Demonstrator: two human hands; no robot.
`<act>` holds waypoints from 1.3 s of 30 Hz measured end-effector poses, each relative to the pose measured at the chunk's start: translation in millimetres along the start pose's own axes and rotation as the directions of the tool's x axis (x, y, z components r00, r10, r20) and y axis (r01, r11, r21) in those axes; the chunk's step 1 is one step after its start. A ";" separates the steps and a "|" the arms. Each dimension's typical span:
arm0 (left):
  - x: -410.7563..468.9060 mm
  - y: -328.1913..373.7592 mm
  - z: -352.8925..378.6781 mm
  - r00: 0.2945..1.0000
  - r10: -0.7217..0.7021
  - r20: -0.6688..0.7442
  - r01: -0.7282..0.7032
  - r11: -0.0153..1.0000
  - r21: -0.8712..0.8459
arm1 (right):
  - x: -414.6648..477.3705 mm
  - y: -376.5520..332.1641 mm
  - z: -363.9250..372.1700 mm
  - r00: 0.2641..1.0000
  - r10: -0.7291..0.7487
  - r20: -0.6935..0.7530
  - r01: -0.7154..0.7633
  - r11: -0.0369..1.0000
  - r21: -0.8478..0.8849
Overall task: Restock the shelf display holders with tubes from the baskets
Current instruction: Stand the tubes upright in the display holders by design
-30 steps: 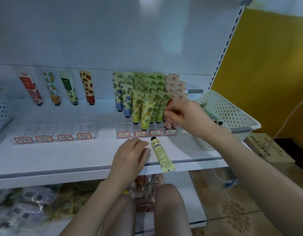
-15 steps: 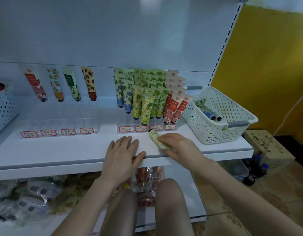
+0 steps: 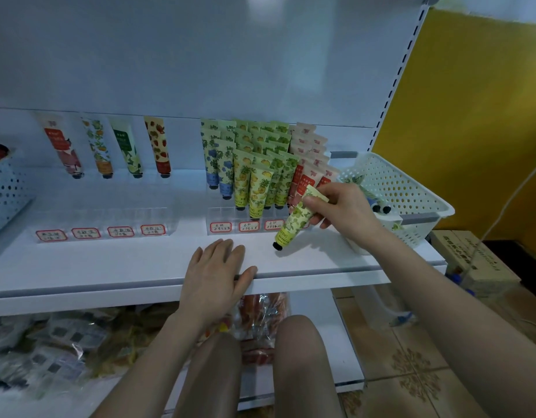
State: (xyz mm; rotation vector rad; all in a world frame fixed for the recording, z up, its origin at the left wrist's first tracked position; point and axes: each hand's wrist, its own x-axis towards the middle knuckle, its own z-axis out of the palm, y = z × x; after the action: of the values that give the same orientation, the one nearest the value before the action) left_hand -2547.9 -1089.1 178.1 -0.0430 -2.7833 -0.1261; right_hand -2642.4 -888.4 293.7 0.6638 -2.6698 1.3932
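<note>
The left grip lies flat, fingers straight, on the shelf's front edge. The right grip pinches a green tube, cap down and tilted, just before the display holder, beside the white basket.

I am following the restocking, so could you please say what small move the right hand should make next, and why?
Probably raise the green tube and stand it cap down in the green column of the right display holder. The right hand pinches it tilted, cap near the shelf, before that holder, and its pattern matches that column.
</note>
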 end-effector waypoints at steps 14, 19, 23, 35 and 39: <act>1.2 -1.4 0.2 0.997 0.004 -0.076 -0.007 0.999 -0.037 | 34.8 -36.6 -6.9 0.962 -0.262 -0.075 0.213 0.893 -0.397; 2.2 -1.4 0.3 0.997 0.007 -0.082 -0.010 0.999 -0.035 | 45.4 -34.9 7.7 0.969 -0.246 -0.007 0.216 0.865 -0.454; 1.8 -1.4 0.6 0.994 0.019 -0.107 -0.023 0.999 -0.034 | 47.2 -27.4 18.1 0.980 -0.196 0.041 0.190 0.841 -0.507; 3.3 -0.3 0.8 0.988 0.031 -0.150 -0.035 0.999 -0.024 | 57.0 -34.6 21.8 0.995 -0.089 0.045 0.098 0.779 -0.619; 3.1 0.0 1.3 0.988 0.025 -0.151 -0.026 1.000 -0.003 | 57.9 -36.2 21.3 0.993 -0.101 0.058 0.114 0.739 -0.664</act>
State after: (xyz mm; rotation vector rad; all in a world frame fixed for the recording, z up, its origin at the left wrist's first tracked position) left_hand -2551.2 -1088.9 178.0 -0.0671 -2.6306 -0.1243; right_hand -2677.3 -943.5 323.1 0.7134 -2.7900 0.3184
